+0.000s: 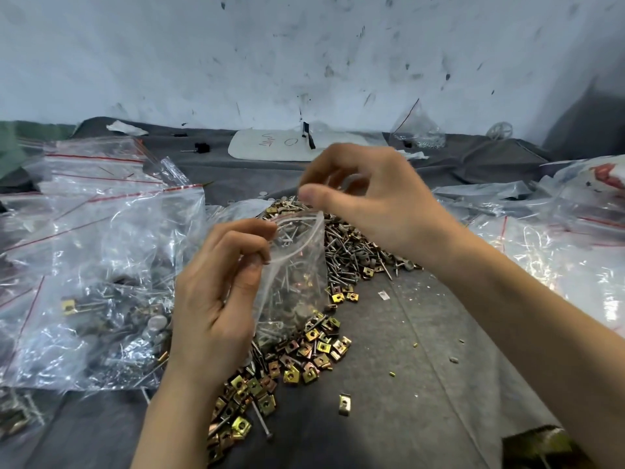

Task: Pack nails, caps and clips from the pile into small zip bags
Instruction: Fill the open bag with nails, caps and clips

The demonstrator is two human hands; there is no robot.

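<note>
The grey worktop (409,350) carries the pile (341,245) of nails, caps and clips. Over the pile's middle your left hand (216,299) pinches the small zip bag (294,282) by its lip, mouth open. Your right hand (365,198) hangs curled just above, its grip too blurred to tell.

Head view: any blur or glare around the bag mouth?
Head view: right hand fingertips are motion-blurred above the bag mouth; left hand and clips are sharp; glare streaks the filled bags at left; edges bow from the wide lens.
</note>
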